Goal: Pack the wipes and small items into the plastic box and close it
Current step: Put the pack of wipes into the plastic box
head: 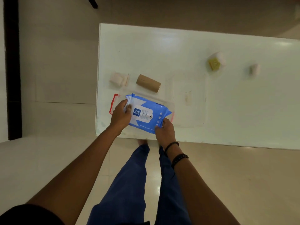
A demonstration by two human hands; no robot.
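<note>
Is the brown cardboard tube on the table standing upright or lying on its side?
Lying on its side. The cardboard tube shows its long side, with one round end facing right, on the table.

Wipes pack (pixel 146 113): glossy blue-and-white plastic film, smooth, slightly creased at the left grip. Beneath the grips, plastic box (pixel 168 104): clear, smooth, with red plastic latch (pixel 113 103). Beyond the grips, tube (pixel 148 83): matt brown cardboard. Surface (pixel 227 103): white, smooth, semi-gloss with soft reflections. Floor (pixel 56 78): polished glossy tile. Right wrist: dark beaded bracelet (pixel 179 159).
</note>
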